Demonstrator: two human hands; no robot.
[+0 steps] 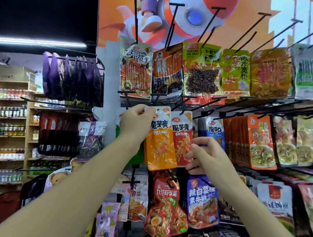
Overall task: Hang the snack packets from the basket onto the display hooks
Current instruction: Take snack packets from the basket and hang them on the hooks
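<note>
Orange-and-white glossy snack packet [160,141] sits upright at the rack's middle row, just beside a red-and-white packet [182,135], its top corner pinched by the left hand [134,124], whose fingers hide the hang hole, while the right hand [205,154] curls its fingers at the red packet's lower corner, grip impossible to tell.

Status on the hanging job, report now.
Left hand pinches top of orange packet. Right hand pinches lower corner of red packet beside it. Hang hole covered by hand; threaded or not, unclear.
</note>
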